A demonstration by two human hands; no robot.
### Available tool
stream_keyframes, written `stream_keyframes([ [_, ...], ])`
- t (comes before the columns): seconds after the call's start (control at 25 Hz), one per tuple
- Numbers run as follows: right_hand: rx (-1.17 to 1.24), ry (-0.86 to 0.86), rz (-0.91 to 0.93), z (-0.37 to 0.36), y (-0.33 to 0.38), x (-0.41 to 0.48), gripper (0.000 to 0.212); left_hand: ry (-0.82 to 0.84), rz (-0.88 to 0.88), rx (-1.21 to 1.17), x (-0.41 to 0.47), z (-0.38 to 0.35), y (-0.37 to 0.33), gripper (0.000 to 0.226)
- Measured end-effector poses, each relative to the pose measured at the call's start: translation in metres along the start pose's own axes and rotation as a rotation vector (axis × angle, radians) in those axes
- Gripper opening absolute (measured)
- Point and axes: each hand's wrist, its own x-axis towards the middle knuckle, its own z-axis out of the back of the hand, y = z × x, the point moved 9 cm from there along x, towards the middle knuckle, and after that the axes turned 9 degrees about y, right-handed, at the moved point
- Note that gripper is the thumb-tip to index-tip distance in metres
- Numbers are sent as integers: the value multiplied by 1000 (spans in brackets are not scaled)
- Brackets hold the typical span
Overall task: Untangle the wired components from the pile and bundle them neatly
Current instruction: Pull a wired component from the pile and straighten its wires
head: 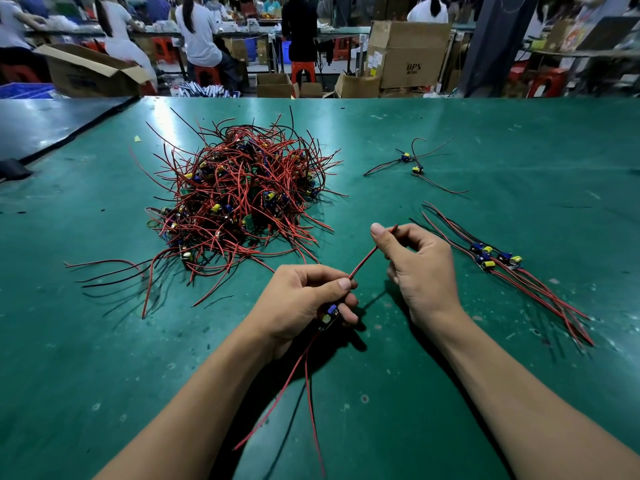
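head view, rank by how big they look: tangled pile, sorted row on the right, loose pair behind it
1. tangled pile
2. sorted row
3. loose pair, which lies farther from the camera, so that rank is unsure

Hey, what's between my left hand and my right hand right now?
One red wire spans the gap, from the left hand, also holding its small board, to the right hand pinching its end. The head view shows it.

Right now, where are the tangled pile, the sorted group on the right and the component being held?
tangled pile (239, 199): head view, middle of the red wire heap.
sorted group (485, 258): head view, its clustered blue and yellow parts.
held component (329, 314): head view, its small board.
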Motion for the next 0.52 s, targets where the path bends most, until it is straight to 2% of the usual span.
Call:
stream_keyframes([
  [0.08, 340, 130, -212, -22, -17, -5, 33, -24, -7, 5, 0, 3, 0, 10],
  [0.12, 406, 208, -298, -33, -22, -10, 32, -29, -10, 4, 0, 3, -1, 10],
  [0.2, 359, 416, -363, -54, -24, -22, 27, -18, -7, -9, 0, 2, -1, 10],
  [0.28, 279, 580, -343, -70, -21, -34, 22, -4, 2, -13, 1, 2, 1, 12],
  [0.4, 163, 558, -279, -66, -16, -31, 29, -18, 0, 6, 0, 4, 1, 10],
  [0.52, -184, 422, -169, -42, -5, -15, 36, -29, -15, 13, 1, 3, -2, 9],
])
